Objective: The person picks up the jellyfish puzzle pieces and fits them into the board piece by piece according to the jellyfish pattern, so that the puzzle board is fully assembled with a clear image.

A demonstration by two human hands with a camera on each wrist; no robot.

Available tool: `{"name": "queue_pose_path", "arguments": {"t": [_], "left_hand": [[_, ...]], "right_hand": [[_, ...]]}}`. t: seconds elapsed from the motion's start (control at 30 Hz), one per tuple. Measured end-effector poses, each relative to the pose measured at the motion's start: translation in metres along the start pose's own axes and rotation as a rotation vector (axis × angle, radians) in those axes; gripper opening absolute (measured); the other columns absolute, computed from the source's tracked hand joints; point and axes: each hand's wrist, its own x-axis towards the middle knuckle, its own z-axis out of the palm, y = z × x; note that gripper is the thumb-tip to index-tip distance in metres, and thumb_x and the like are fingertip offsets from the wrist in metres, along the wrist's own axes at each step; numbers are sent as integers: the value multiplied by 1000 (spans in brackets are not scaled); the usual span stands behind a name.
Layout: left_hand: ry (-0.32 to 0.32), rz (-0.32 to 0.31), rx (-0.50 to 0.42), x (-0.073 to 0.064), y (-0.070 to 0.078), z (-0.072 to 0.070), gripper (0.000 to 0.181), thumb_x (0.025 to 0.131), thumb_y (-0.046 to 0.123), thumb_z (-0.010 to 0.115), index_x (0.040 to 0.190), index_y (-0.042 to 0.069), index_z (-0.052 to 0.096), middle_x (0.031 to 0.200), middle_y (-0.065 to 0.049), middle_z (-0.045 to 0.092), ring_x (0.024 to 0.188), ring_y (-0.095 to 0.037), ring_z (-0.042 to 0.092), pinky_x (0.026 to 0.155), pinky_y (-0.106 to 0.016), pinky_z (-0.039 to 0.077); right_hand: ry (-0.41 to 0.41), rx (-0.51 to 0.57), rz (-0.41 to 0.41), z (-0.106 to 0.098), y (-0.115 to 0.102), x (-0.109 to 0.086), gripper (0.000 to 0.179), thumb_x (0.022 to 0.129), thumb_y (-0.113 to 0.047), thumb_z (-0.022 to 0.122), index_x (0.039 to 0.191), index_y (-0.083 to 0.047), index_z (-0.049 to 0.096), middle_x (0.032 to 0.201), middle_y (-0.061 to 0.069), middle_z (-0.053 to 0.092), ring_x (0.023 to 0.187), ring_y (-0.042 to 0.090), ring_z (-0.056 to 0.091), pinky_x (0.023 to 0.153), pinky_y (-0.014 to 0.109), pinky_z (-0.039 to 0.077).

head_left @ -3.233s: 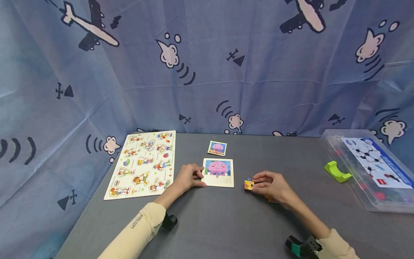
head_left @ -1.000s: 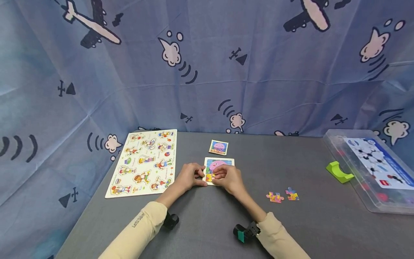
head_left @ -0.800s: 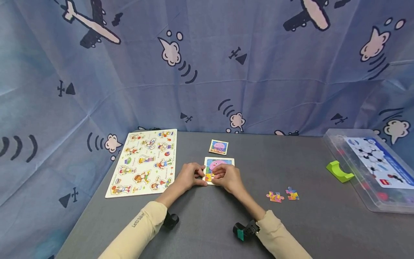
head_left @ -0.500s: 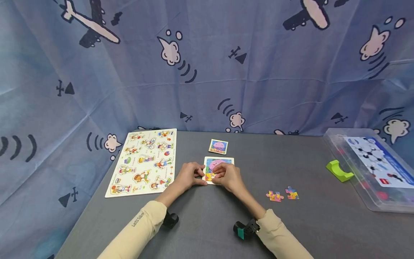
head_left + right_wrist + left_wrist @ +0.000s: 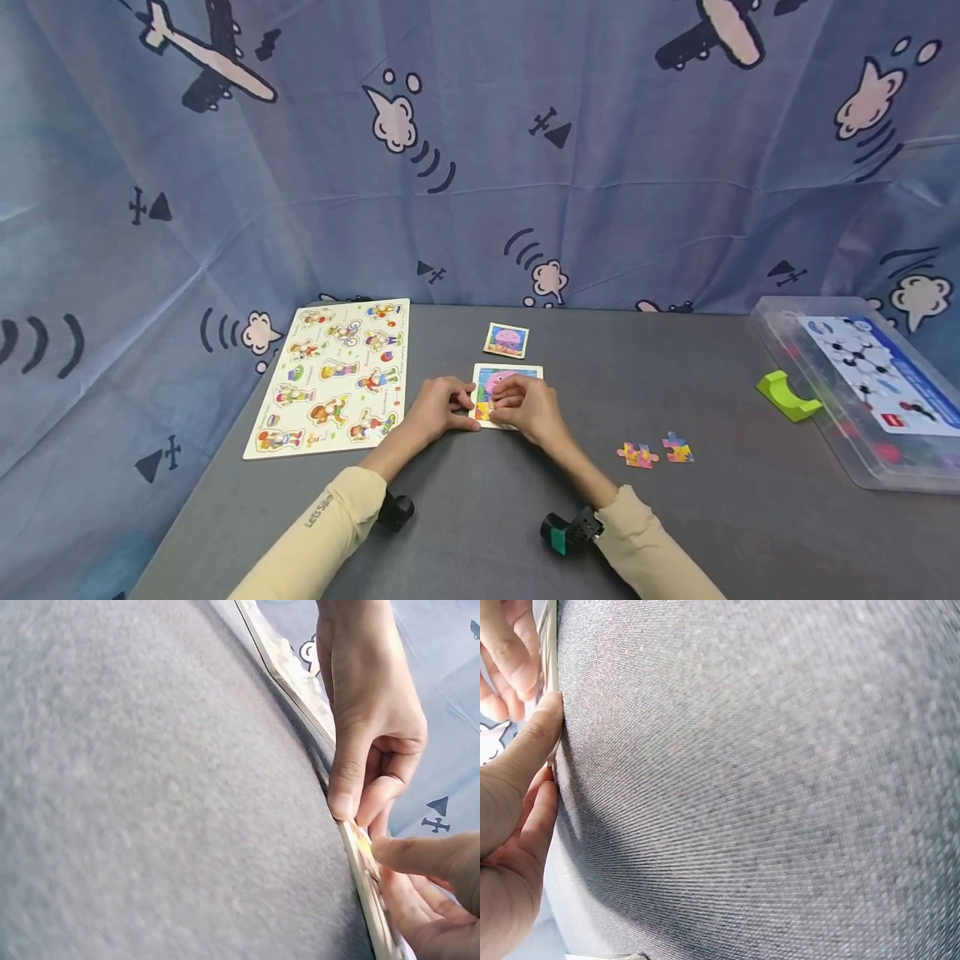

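In the head view a small square jigsaw tray (image 5: 516,367) bears a pink octopus picture. My left hand (image 5: 441,406) grips its left edge, the thumb at the near corner, as the right wrist view also shows. My right hand (image 5: 531,410) leans over the tray from the right, thumb and fingertips together at a yellow jigsaw piece (image 5: 481,412) at the lower left of the picture. The hand covers the tray's lower right. Two loose jigsaw pieces, one pink and yellow (image 5: 638,456), one blue and yellow (image 5: 678,448), lie to the right.
Behind the tray lies a small octopus picture card (image 5: 506,341). A large peg puzzle board (image 5: 330,379) with figures lies at the left. At the right are a green arched block (image 5: 787,397) and a clear plastic box (image 5: 855,392). A patterned curtain hangs behind the table.
My right hand has brought the yellow piece from the right to the tray's lower left, leaving two pieces behind. Lately its fingertips have only shifted slightly there. My left hand stays at the edge.
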Motion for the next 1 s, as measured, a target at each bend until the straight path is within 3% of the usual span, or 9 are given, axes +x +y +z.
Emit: {"name": "queue_pose_path", "arguments": {"t": [0.37, 0.57, 0.8, 1.0], "left_hand": [[5, -7, -5, -1, 1, -1, 22, 64, 6, 88, 72, -1, 69, 104, -19, 68, 101, -31, 66, 77, -31, 54], [-8, 0, 1, -1, 2, -2, 22, 64, 6, 88, 72, -1, 69, 104, -20, 68, 103, -32, 65, 78, -31, 54], [-4, -24, -10, 0, 4, -2, 22, 64, 5, 87, 73, -2, 69, 105, -20, 68, 104, -32, 65, 78, -30, 54], [1, -7, -14, -2, 5, -1, 22, 64, 4, 87, 71, -3, 67, 102, -20, 67, 105, -33, 64, 77, -32, 54]], "right_hand": [[23, 5, -12, 7, 3, 2, 25, 65, 19, 74, 87, 10, 65, 79, 20, 69, 71, 27, 70, 60, 20, 53], [30, 143, 54, 3, 5, 1, 30, 66, 20, 75, 93, 13, 64, 85, 25, 69, 75, 28, 70, 59, 18, 51], [27, 278, 116, -20, 4, -7, 35, 72, 19, 72, 105, 16, 60, 101, 30, 65, 79, 18, 69, 66, 18, 52], [37, 274, 155, -49, 9, -24, 37, 76, 14, 72, 110, 15, 58, 107, 30, 63, 81, 11, 67, 71, 20, 53]]}}
